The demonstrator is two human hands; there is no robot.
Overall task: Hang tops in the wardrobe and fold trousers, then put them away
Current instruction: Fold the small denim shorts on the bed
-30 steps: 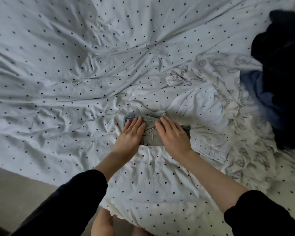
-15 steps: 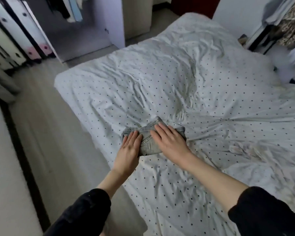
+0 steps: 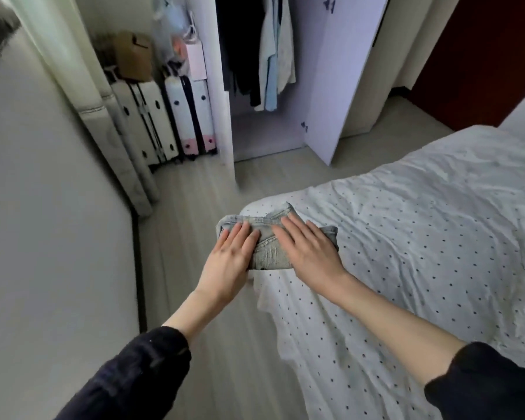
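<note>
**Both hands on the folded jeans, wardrobe ahead**

Both hands lie flat on top of a small folded bundle of jeans [image 3: 270,247]. Our left hand [image 3: 229,263] covers the near left part, fingers straight and together; our right hand [image 3: 308,253] covers the right part the same way. Whether thumbs or fingers hook underneath, we cannot tell.

Working down from the biggest thing: the bed [image 3: 422,268], under a dotted sheet, fills the right side, and the jeans sit at its near corner, over the edge towards the floor [image 3: 194,207]. We judge the flat palms keep the folds from springing open while the bundle is carried. Beyond stands the open wardrobe [image 3: 325,86] with tops [image 3: 273,56] hanging inside, likely where the jeans go. Left of it, suitcases [image 3: 176,116] stand against the wall, a cardboard box [image 3: 134,56] on top.
</note>
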